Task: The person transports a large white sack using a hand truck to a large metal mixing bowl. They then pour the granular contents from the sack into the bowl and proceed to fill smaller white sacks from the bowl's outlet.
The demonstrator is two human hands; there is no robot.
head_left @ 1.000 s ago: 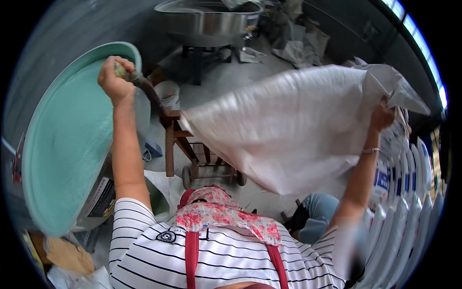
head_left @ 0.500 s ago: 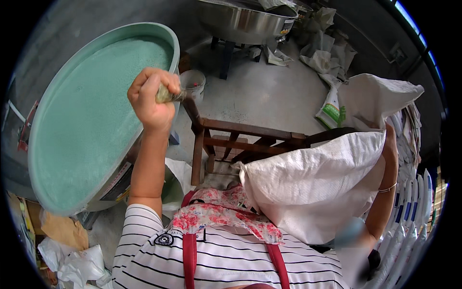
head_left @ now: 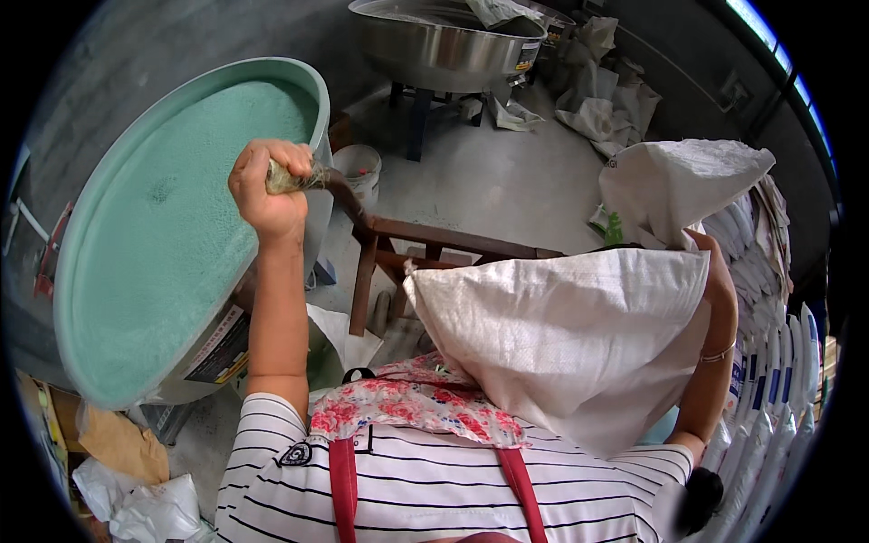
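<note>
My left hand point(head_left: 270, 188) is closed around the wrapped end of a bar point(head_left: 312, 176), which runs down to a brown wooden frame point(head_left: 462, 237) with slats. This hand appears over the near edge of a big round tub point(head_left: 317, 118), whose inside shows a pale green, bubbly-looking surface point(head_left: 163, 235). On the right, a large white woven sack point(head_left: 570, 335) stretches across in front of my body. My right hand point(head_left: 713, 258) grips the sack's edge, its fingers partly hidden by the cloth. The sack covers much of the wooden frame.
A steel round tub point(head_left: 444, 50) stands on dark legs at the back, near crumpled white sacks point(head_left: 606, 109). A white bucket point(head_left: 360, 172) sits beyond the bar. Stacked filled bags point(head_left: 778, 389) line the right side. Plastic and brown paper point(head_left: 127, 443) lie at lower left.
The sack has shifted left and away from my body, now covering more of the wooden frame and the green-printed bag behind it. My left hand keeps its grip on the bar. The whole view tilts slightly.
</note>
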